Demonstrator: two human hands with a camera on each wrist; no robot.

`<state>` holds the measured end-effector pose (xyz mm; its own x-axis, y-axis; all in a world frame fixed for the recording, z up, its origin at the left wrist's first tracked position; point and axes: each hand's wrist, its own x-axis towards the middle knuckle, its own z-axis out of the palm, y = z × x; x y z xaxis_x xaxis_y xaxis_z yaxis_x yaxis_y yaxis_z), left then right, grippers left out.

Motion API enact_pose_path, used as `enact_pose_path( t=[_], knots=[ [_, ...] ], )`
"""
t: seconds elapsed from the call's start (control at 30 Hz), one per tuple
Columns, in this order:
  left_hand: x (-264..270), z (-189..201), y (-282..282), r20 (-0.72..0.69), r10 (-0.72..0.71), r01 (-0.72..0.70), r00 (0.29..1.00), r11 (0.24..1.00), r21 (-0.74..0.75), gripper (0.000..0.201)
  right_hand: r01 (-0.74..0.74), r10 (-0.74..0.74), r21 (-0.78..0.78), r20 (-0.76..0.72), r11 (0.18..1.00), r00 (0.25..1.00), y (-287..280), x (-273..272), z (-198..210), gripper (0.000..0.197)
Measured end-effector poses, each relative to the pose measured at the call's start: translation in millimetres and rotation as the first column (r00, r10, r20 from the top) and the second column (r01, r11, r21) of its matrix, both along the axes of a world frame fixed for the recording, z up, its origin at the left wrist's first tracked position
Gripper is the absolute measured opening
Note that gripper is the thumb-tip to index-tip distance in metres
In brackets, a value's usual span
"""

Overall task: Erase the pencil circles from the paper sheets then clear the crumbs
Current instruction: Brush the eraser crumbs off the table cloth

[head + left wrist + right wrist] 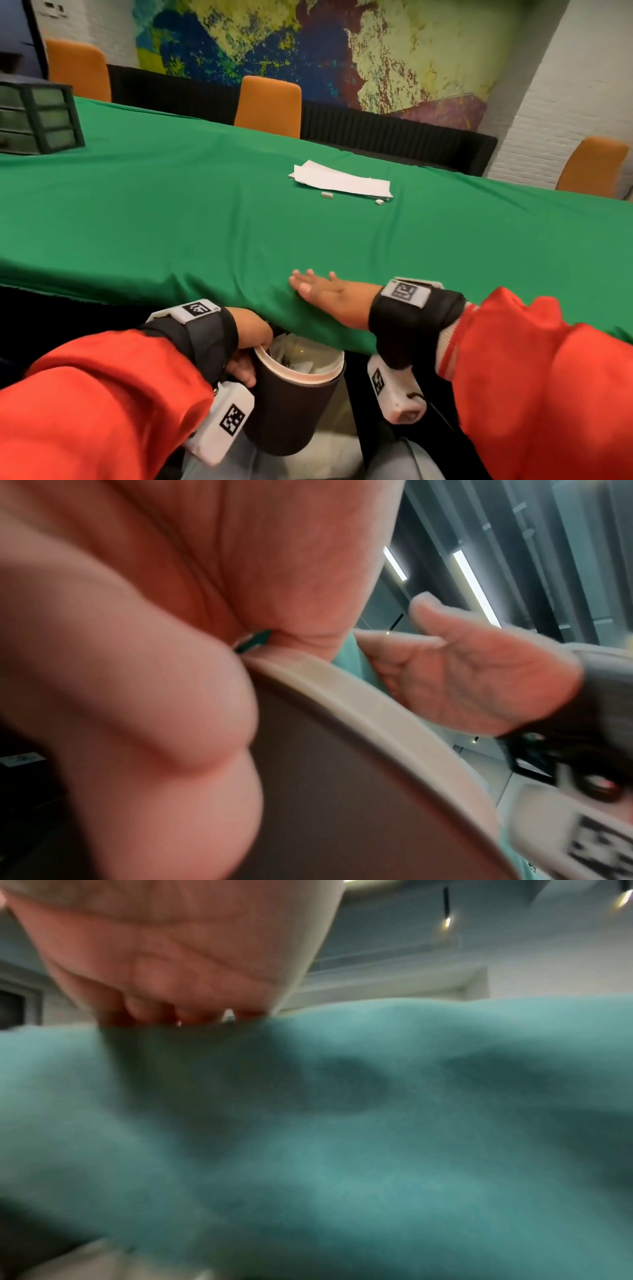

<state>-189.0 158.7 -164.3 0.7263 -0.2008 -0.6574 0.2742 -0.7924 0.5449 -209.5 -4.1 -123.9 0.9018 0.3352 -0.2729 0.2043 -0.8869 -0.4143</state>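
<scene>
My left hand (248, 339) grips the rim of a dark cup-shaped bin (291, 407) with a white rim, held just below the table's near edge; scraps show inside it. The left wrist view shows my fingers (137, 696) curled over that rim (342, 696). My right hand (317, 286) lies flat and open on the green tablecloth (171, 212) at the near edge, right above the bin, fingers straight. Far across the table lie white paper sheets (339, 180), with two small white erasers (327, 195) (379, 202) in front of them. No crumbs can be made out.
A dark green drawer unit (37, 116) stands at the table's far left. Orange chairs (269, 106) line the far side. The cloth (377, 1137) fills the right wrist view, with my right palm (171, 947) above it.
</scene>
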Motion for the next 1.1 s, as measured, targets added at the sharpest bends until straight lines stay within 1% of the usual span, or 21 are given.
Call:
enact_pose_path(
  t=[0.07,0.1,0.13,0.17,0.23,0.3,0.33,0.4,0.47,0.5,0.53,0.6,0.63,0.7,0.77,0.83,0.9,0.93,0.97,1.03,1.1],
  knots=[
    [0,-1,2,0.0,-0.003,0.003,1.0,1.0,0.01,0.037,0.027,-0.035,0.232,0.032,0.972,0.999,-1,-9,3,0.045],
    [-2,-1,3,-0.01,-0.005,0.005,1.0,1.0,0.02,0.039,0.081,-0.11,0.267,0.097,0.96,0.989,-3,-7,7,0.045],
    [-3,-2,3,-0.017,-0.003,0.003,1.0,1.0,0.026,0.04,0.143,-0.179,0.227,0.147,0.963,0.973,-6,-2,10,0.047],
    [-5,-3,3,-0.017,0.004,-0.003,1.0,1.0,0.026,0.04,0.203,-0.223,0.129,0.165,0.971,0.961,-8,4,11,0.049],
    [-7,-3,3,-0.009,0.011,-0.011,1.0,1.0,0.029,0.04,0.274,-0.252,-0.147,0.148,0.951,0.956,-10,10,7,0.055],
    [-7,-3,5,-0.008,0.012,-0.012,1.0,0.999,0.032,0.039,0.199,-0.152,-0.34,0.157,0.919,0.976,-9,7,-3,0.059],
    [-6,-2,6,-0.007,0.016,-0.016,1.0,0.999,0.031,0.038,0.118,-0.065,-0.373,0.153,0.92,0.986,-6,1,-7,0.06],
    [-4,-2,9,-0.005,0.013,-0.013,1.0,0.999,0.039,0.038,-0.061,0.098,-0.307,0.105,0.95,0.99,1,-19,-11,0.056],
    [-2,-2,13,-0.009,-0.008,0.008,1.0,0.998,0.064,0.038,-0.173,0.181,-0.095,0.08,0.98,0.98,5,-31,-10,0.049],
    [-1,-1,14,-0.007,-0.013,0.014,1.0,0.997,0.07,0.039,-0.187,0.188,-0.02,0.118,0.982,0.975,4,-32,-9,0.047],
    [-1,-1,15,0.0,-0.01,0.01,1.0,0.998,0.068,0.04,-0.171,0.171,-0.014,0.183,0.985,0.968,1,-28,-9,0.047],
    [-1,-1,15,0.012,0.009,-0.009,1.0,0.999,0.051,0.039,-0.079,0.118,-0.146,0.283,0.986,0.952,-5,-19,-11,0.05],
    [-2,-1,15,0.01,0.01,-0.011,1.0,0.999,0.045,0.038,-0.054,0.121,-0.238,0.278,0.97,0.953,-7,-17,-12,0.053],
    [-2,-2,15,-0.008,-0.001,0.001,1.0,0.999,0.048,0.037,-0.129,0.205,-0.331,0.203,0.935,0.958,-8,-21,-18,0.054],
    [-1,-2,15,-0.024,-0.019,0.02,1.0,0.998,0.06,0.035,-0.234,0.265,-0.204,0.14,0.951,0.954,-4,-34,-19,0.047],
    [0,-3,14,-0.024,-0.024,0.025,0.999,0.998,0.061,0.035,-0.184,0.18,-0.002,0.207,0.983,0.962,1,-38,-12,0.042],
    [1,-5,14,-0.018,-0.017,0.018,1.0,0.998,0.053,0.036,-0.043,0.009,0.09,0.354,0.995,0.935,6,-25,-3,0.046],
    [1,-5,13,-0.019,-0.012,0.013,1.0,0.999,0.052,0.036,0.037,-0.075,0.107,0.378,0.994,0.923,8,-14,1,0.047],
    [2,-6,13,-0.021,-0.003,0.004,1.0,0.999,0.052,0.035,0.13,-0.16,0.106,0.363,0.986,0.918,9,-1,4,0.048],
    [3,-7,14,-0.024,0.011,-0.01,1.0,0.998,0.059,0.035,0.304,-0.294,0.003,0.269,0.953,0.917,10,24,5,0.052],
    [5,-7,17,-0.031,0.008,-0.005,0.999,0.997,0.078,0.035,0.353,-0.325,-0.132,0.195,0.926,0.926,12,40,4,0.052]
  ],
)
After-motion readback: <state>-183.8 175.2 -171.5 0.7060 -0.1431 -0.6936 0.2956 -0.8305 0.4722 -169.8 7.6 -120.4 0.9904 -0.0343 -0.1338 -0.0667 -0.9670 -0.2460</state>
